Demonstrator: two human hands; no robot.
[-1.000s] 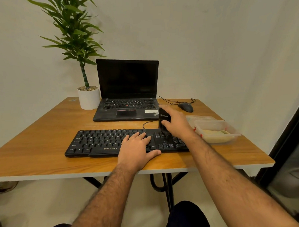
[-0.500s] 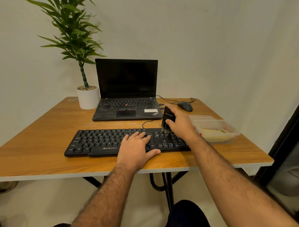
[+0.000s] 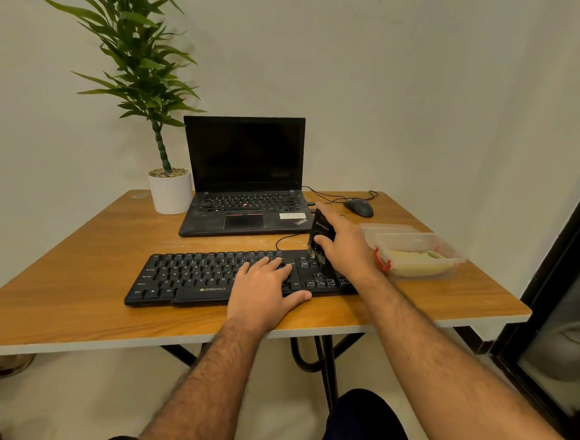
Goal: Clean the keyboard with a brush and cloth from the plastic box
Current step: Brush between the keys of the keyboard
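On keyboard (image 3: 218, 276): R hand (image 3: 346, 247) grips brush (image 3: 321, 235).

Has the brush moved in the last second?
Yes. The brush, gripped by the right hand, has shifted slightly right along the keyboard, nearer the plastic box. The left hand stayed put.

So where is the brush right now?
In the head view, the right hand grips the brush, bristles down on the keyboard's right end, beside the plastic box.
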